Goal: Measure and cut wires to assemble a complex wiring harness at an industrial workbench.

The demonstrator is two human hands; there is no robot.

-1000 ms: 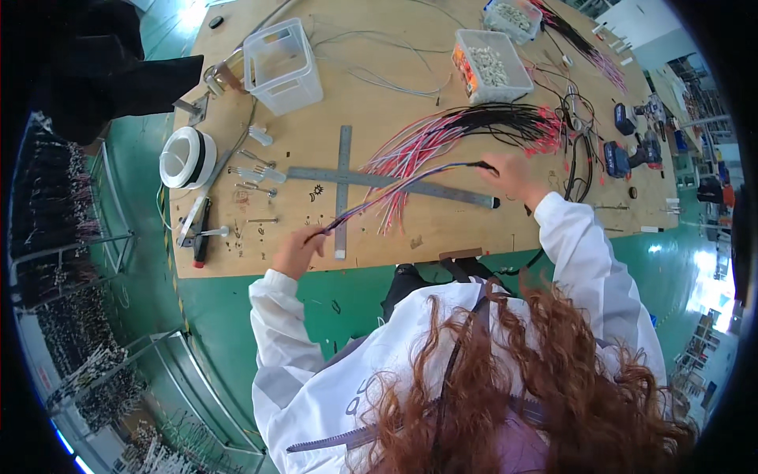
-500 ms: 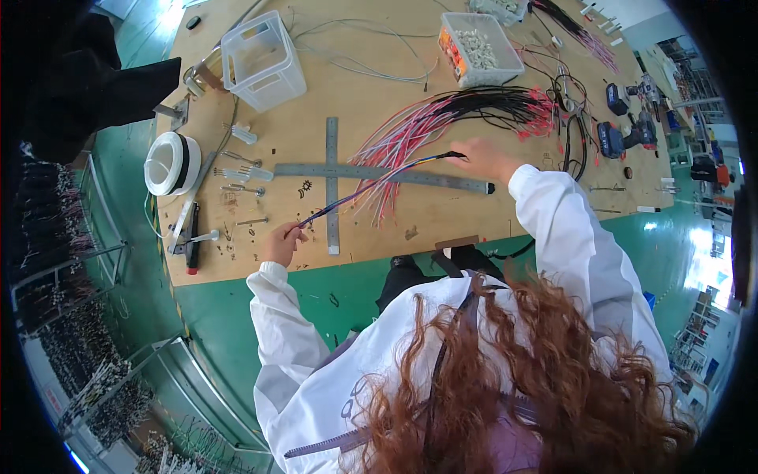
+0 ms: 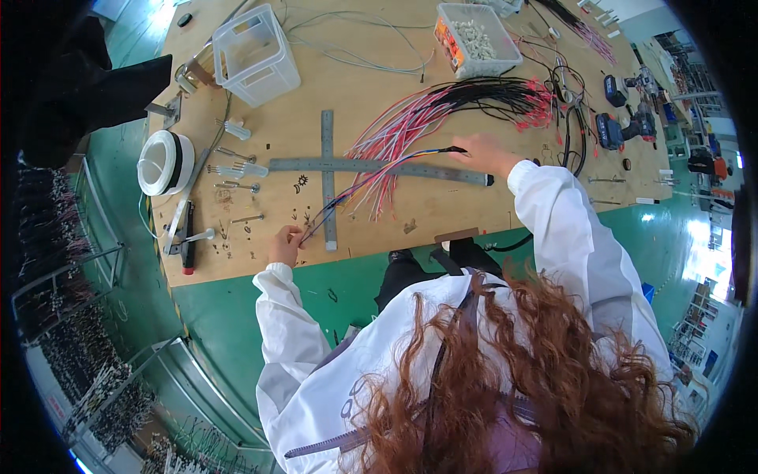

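Note:
A thin bundle of coloured wires (image 3: 365, 178), dark, blue, red and yellow, spans the space between my hands above the table. My left hand (image 3: 286, 243) pinches its lower end near the table's front edge. My right hand (image 3: 480, 153) is closed at its black end, by the right part of the metal ruler. Beneath the bundle lie a long steel ruler (image 3: 442, 171) and a second ruler (image 3: 328, 134) crossing it. Behind stretches a big bunch of red, pink and white wires with black sleeves (image 3: 474, 93).
A clear plastic bin (image 3: 257, 67) stands at the back left, and a box of small white parts (image 3: 476, 49) at the back. At left are a white spool (image 3: 167, 163), several small tools and a black-handled tool (image 3: 188, 245). Cordless drills (image 3: 628, 130) lie at right.
The bundle has gone slacker and its wires have spread apart near the middle. My left hand has stayed by the front edge; my right hand has moved little.

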